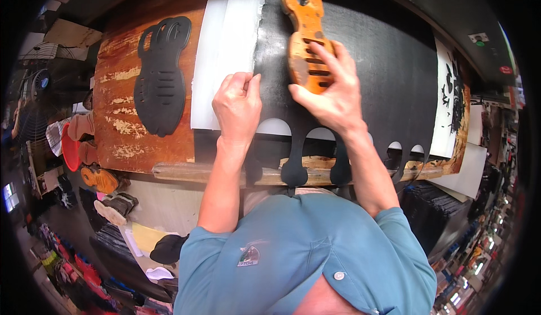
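My right hand [335,92] grips the lower end of an orange cutting die [305,30]. Its thumb lies along the near left side and the fingers over the slotted top. The die, rounded at both ends with a hole at the far one, rests on a black sheet [383,72]. My left hand [239,103] is closed, thumb against the curled fingers, over the seam between a white sheet [222,50] and the black one; anything inside it is hidden. Scalloped cut-outs run along the black sheet's near edge, leaving rounded tabs hanging over the board.
On the worn brown board [115,129] to the left lie black slotted cut pieces [160,84], shaped like the die. A wooden bar [180,172] runs along the near edge. Another orange die [100,178] and a red round object [71,147] sit further left. Dark stacked material [434,210] stands lower right.
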Tool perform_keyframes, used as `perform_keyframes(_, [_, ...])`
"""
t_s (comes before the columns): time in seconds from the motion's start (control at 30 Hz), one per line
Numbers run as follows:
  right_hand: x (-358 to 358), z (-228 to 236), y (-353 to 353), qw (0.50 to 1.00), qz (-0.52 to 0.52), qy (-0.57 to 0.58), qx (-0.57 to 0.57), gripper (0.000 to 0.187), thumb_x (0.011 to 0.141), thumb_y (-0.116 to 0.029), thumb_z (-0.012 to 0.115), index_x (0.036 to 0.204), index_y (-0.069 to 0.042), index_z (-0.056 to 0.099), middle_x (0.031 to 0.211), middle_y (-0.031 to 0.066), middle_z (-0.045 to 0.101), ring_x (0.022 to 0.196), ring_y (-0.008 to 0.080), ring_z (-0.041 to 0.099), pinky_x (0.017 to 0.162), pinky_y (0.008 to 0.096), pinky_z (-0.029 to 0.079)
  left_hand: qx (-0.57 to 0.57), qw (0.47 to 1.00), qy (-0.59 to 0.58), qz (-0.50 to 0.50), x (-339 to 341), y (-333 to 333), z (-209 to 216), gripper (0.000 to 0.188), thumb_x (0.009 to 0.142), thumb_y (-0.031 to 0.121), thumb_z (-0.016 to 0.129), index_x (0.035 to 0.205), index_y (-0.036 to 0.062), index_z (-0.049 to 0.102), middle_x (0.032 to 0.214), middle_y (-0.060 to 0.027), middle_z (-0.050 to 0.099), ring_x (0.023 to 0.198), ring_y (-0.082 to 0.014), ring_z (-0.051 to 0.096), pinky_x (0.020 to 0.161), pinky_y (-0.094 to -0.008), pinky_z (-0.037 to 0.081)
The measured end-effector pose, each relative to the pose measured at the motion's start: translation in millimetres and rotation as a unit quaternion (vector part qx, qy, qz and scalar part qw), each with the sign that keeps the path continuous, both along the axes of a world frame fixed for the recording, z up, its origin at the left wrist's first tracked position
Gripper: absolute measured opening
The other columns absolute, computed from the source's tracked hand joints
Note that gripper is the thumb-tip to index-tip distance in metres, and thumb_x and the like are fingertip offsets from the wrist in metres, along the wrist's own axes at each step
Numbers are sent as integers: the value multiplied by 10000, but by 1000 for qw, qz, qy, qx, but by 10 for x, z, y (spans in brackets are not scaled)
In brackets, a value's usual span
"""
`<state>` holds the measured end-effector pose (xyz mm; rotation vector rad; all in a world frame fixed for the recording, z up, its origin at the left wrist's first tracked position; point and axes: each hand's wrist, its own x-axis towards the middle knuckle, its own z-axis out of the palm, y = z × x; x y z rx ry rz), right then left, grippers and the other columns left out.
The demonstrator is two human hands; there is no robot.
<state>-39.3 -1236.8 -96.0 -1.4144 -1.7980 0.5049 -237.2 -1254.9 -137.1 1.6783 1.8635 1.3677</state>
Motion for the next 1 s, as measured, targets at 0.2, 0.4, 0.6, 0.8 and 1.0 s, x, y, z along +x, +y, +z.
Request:
perform_keyframes(0.2, [-524, -232, 103, 990, -57, -127, 27, 787, 679, -326, 841, 1369, 16, 682, 1488, 398, 457, 1300, 493, 511, 1072, 557, 508, 26, 1000, -3, -10, -42, 32, -82, 84, 902, 32, 820, 947, -22, 775, 869, -105, 683, 652, -171, 658, 607, -322, 533])
perform_keyframes(0.4, [-616, -266, 104, 987, -60, -144, 37, 770, 689, -329, 861, 1358, 6, 679, 1463, 403, 454, 1223, 496, 514, 999, 561, 523, 19, 999, -20, -29, -77, 20, -91, 72, 911, 14, 805, 960, -29, 775, 876, -102, 680, 660, -170, 659, 608, -316, 542])
perform_keyframes(0.6, [-532, -344, 127, 988, -20, -112, 105, 775, 658, -306, 924, 1339, -22, 686, 1390, 382, 468, 1104, 477, 525, 936, 548, 515, 4, 998, -47, -34, -79, -3, -29, 136, 922, -3, 777, 1055, -27, 767, 918, -127, 684, 713, -217, 673, 629, -345, 552])
perform_keyframes(0.8, [58, -288, -252, 996, 52, -33, 62, 925, 691, -289, 945, 1489, -18, 564, 1533, 315, 478, 1395, 485, 493, 1157, 540, 460, 102, 990, 40, -86, -34, -636, 124, 142, 932, -38, 737, 1072, -17, 736, 957, -156, 712, 815, -305, 695, 739, -416, 574])
perform_keyframes(1.0, [260, -398, -383, 985, 92, 43, 139, 720, 775, -242, 891, 1370, 55, 615, 1356, 245, 624, 1263, 431, 581, 1088, 496, 492, 76, 960, 24, -269, 432, -1444, -123, 146, 842, -67, 767, 936, 25, 703, 873, -123, 704, 789, -324, 666, 708, -400, 548])
